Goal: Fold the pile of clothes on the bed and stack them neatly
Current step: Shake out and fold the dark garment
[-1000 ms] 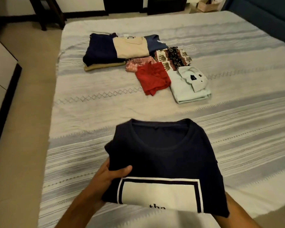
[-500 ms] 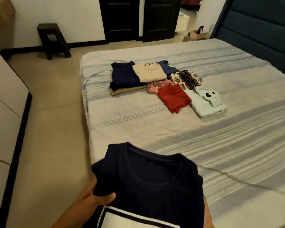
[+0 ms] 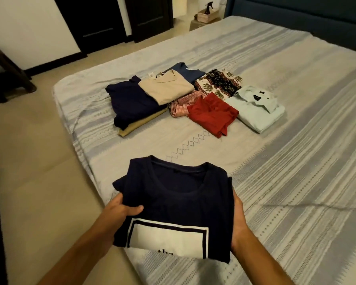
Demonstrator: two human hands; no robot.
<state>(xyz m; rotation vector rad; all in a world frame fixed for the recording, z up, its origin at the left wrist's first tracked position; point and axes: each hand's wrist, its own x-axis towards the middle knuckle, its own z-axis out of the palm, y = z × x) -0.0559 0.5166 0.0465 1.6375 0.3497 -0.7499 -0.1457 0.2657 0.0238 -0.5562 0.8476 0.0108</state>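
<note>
Head view: we've got the folded navy t-shirt (image 3: 177,204) held up over the near corner of the bed (image 3: 296,182), collar facing away, white print panel toward us. Left hand (image 3: 121,210) grips its left edge, thumb on top; right hand (image 3: 237,221) grasps the right edge, fingers hidden under the fabric. Further up the bed: folded navy garment (image 3: 130,103), beige top (image 3: 165,89), red piece (image 3: 212,114), elephant-print piece (image 3: 218,84), pale shirt (image 3: 257,110), all bunched together, touching.
</note>
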